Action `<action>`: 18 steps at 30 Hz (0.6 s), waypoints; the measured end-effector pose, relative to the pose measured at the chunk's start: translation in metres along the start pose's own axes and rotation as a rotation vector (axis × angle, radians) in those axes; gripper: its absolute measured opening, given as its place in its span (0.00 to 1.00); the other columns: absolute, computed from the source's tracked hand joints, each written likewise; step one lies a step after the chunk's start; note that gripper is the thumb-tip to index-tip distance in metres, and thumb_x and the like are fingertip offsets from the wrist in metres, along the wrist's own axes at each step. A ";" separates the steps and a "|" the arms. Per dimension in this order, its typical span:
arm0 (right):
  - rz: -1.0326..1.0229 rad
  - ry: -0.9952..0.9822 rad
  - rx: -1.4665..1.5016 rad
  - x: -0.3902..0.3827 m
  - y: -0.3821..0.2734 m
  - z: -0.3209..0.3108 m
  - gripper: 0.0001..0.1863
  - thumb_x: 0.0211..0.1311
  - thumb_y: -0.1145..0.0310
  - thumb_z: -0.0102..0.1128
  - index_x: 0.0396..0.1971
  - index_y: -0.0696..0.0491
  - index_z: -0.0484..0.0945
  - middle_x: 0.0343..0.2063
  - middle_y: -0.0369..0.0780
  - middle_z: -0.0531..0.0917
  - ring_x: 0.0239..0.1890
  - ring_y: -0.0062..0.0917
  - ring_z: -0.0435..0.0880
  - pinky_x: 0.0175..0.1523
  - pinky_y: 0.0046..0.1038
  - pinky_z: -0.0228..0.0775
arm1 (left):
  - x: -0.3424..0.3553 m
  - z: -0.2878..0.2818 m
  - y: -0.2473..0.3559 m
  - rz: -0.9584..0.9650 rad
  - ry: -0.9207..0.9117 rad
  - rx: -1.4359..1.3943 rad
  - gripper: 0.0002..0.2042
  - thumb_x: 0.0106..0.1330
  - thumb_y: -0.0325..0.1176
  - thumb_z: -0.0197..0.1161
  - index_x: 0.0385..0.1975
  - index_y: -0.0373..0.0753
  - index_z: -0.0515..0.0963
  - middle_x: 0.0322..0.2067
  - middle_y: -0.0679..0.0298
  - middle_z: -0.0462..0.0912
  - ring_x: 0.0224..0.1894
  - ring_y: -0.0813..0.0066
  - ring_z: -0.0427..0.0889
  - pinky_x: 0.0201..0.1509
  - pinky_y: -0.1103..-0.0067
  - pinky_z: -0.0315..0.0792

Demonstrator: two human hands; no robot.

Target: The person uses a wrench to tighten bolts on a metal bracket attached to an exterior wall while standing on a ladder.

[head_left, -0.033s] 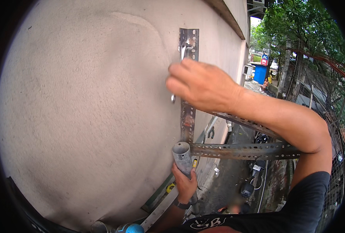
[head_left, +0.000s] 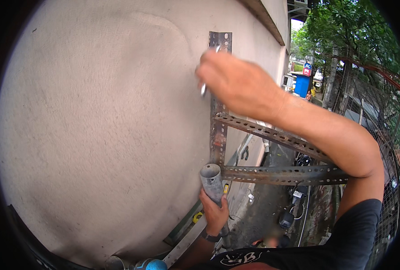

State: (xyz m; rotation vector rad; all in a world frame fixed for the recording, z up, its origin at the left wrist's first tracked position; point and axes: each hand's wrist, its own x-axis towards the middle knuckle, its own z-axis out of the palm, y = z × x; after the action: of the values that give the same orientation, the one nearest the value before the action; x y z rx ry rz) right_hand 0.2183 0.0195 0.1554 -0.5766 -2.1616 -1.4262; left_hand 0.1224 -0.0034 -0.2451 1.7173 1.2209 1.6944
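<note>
My right hand (head_left: 240, 85), slightly blurred, is closed around a metal wrench (head_left: 203, 90). One end of the wrench sticks out below my fingers, and its other end shows above them in front of the upper part of an upright slotted angle bar (head_left: 218, 139) on the wall. Whatever the upper end touches is hidden. Lower down, my left hand (head_left: 215, 215) grips a grey metal pipe (head_left: 212, 185) just under its open top. Two more slotted bars, a slanting one (head_left: 272, 134) and a level one (head_left: 285, 174), run out rightward from the upright bar.
A rough beige wall (head_left: 105, 126) fills the left side. Far below lies a narrow alley with a parked motorcycle (head_left: 294, 202) and a person (head_left: 272, 242). A yellow object (head_left: 197, 217) sits beside my left wrist. A wire fence (head_left: 384, 153) and trees (head_left: 344, 27) stand right.
My right hand has shifted upward with the wrench, uncovering the inner end of the slanting bar. The left hand and the pipe stay put.
</note>
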 end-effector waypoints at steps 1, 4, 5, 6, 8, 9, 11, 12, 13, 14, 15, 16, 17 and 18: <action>0.135 0.066 0.049 0.008 0.014 -0.008 0.07 0.70 0.68 0.57 0.37 0.57 0.72 0.35 0.42 0.76 0.39 0.30 0.83 0.41 0.31 0.82 | -0.002 0.003 -0.001 -0.003 -0.018 -0.004 0.41 0.65 0.31 0.66 0.71 0.23 0.48 0.63 0.34 0.61 0.67 0.37 0.65 0.72 0.57 0.59; 0.354 0.064 0.212 0.024 0.065 -0.017 0.13 0.79 0.63 0.49 0.37 0.58 0.71 0.26 0.43 0.77 0.31 0.31 0.86 0.39 0.34 0.81 | -0.003 0.004 -0.003 0.022 -0.007 0.006 0.40 0.65 0.31 0.66 0.71 0.23 0.48 0.62 0.33 0.61 0.65 0.36 0.65 0.71 0.56 0.60; 0.414 -0.012 0.284 0.028 0.074 -0.021 0.14 0.81 0.62 0.47 0.39 0.59 0.70 0.25 0.40 0.79 0.28 0.30 0.87 0.36 0.30 0.83 | -0.003 0.004 -0.003 0.040 0.000 0.008 0.40 0.66 0.31 0.66 0.70 0.22 0.49 0.60 0.33 0.62 0.64 0.35 0.66 0.70 0.55 0.60; 0.501 -0.074 0.417 0.034 0.081 -0.024 0.14 0.81 0.63 0.46 0.39 0.59 0.70 0.25 0.41 0.80 0.29 0.30 0.87 0.38 0.30 0.83 | -0.003 0.003 -0.002 0.032 0.003 0.007 0.40 0.65 0.31 0.66 0.70 0.22 0.49 0.61 0.33 0.62 0.64 0.34 0.66 0.70 0.55 0.60; 0.670 -0.208 0.680 0.047 0.094 -0.026 0.14 0.82 0.63 0.44 0.40 0.59 0.70 0.27 0.42 0.80 0.30 0.29 0.86 0.40 0.30 0.83 | -0.002 0.002 0.001 0.013 0.009 0.000 0.40 0.65 0.31 0.66 0.71 0.22 0.48 0.61 0.33 0.61 0.65 0.34 0.65 0.71 0.55 0.60; 0.677 -0.194 0.780 0.047 0.101 -0.022 0.14 0.82 0.63 0.44 0.40 0.60 0.70 0.28 0.42 0.81 0.30 0.29 0.86 0.40 0.30 0.83 | -0.003 0.002 0.001 0.009 0.000 -0.005 0.40 0.65 0.31 0.66 0.71 0.22 0.48 0.61 0.33 0.61 0.65 0.34 0.65 0.71 0.55 0.59; 0.683 -0.154 0.979 0.047 0.110 -0.019 0.15 0.82 0.63 0.44 0.41 0.61 0.70 0.29 0.43 0.81 0.30 0.28 0.85 0.40 0.31 0.83 | -0.001 0.004 0.001 0.007 -0.012 -0.013 0.41 0.65 0.31 0.66 0.71 0.22 0.48 0.61 0.33 0.61 0.65 0.34 0.65 0.71 0.54 0.59; 0.664 -0.177 0.972 0.045 0.114 -0.018 0.15 0.82 0.63 0.44 0.42 0.62 0.69 0.30 0.44 0.81 0.30 0.28 0.85 0.40 0.30 0.83 | -0.002 0.005 0.000 0.007 -0.012 -0.010 0.41 0.65 0.31 0.66 0.71 0.22 0.48 0.61 0.32 0.61 0.65 0.34 0.65 0.71 0.54 0.59; 0.667 -0.195 0.959 0.047 0.113 -0.018 0.15 0.82 0.63 0.44 0.42 0.61 0.69 0.30 0.44 0.81 0.30 0.28 0.85 0.40 0.30 0.83 | -0.002 0.004 -0.002 0.007 -0.006 -0.005 0.41 0.65 0.31 0.66 0.71 0.22 0.48 0.62 0.32 0.61 0.65 0.34 0.64 0.71 0.54 0.59; 0.671 -0.214 0.945 0.049 0.112 -0.018 0.15 0.82 0.63 0.43 0.42 0.61 0.69 0.30 0.44 0.81 0.30 0.28 0.85 0.40 0.30 0.83 | -0.002 0.004 -0.002 0.008 -0.002 -0.001 0.41 0.65 0.31 0.66 0.71 0.22 0.48 0.62 0.32 0.61 0.65 0.34 0.64 0.71 0.54 0.59; 0.675 -0.232 0.930 0.051 0.111 -0.019 0.15 0.82 0.63 0.43 0.42 0.61 0.69 0.30 0.43 0.81 0.30 0.27 0.85 0.40 0.30 0.83 | -0.002 0.004 -0.001 0.008 -0.004 -0.005 0.41 0.65 0.31 0.66 0.71 0.23 0.48 0.62 0.32 0.61 0.65 0.34 0.64 0.71 0.54 0.59; 0.628 -0.246 0.955 0.052 0.111 -0.020 0.15 0.82 0.62 0.43 0.42 0.60 0.69 0.30 0.43 0.81 0.30 0.27 0.85 0.39 0.30 0.83 | -0.002 0.004 -0.001 0.006 -0.008 -0.008 0.41 0.65 0.31 0.66 0.71 0.23 0.48 0.62 0.32 0.61 0.65 0.34 0.64 0.71 0.54 0.59; 0.581 -0.261 0.979 0.052 0.110 -0.021 0.15 0.82 0.62 0.43 0.42 0.60 0.69 0.29 0.42 0.81 0.30 0.26 0.85 0.39 0.29 0.82 | -0.002 0.004 0.000 0.005 -0.012 -0.011 0.41 0.65 0.31 0.66 0.71 0.23 0.48 0.62 0.32 0.61 0.65 0.34 0.64 0.71 0.54 0.59; 0.535 -0.275 1.002 0.052 0.110 -0.022 0.15 0.82 0.61 0.42 0.41 0.59 0.69 0.29 0.41 0.81 0.30 0.26 0.84 0.39 0.29 0.82 | -0.003 0.005 0.000 0.011 -0.003 -0.007 0.40 0.65 0.31 0.66 0.71 0.23 0.48 0.62 0.32 0.61 0.65 0.34 0.64 0.71 0.54 0.59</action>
State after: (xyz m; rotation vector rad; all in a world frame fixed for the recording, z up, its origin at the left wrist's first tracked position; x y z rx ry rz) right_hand 0.2453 0.0436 0.2734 -0.8601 -2.3121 0.0715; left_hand 0.1272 -0.0043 -0.2477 1.7252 1.2047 1.6997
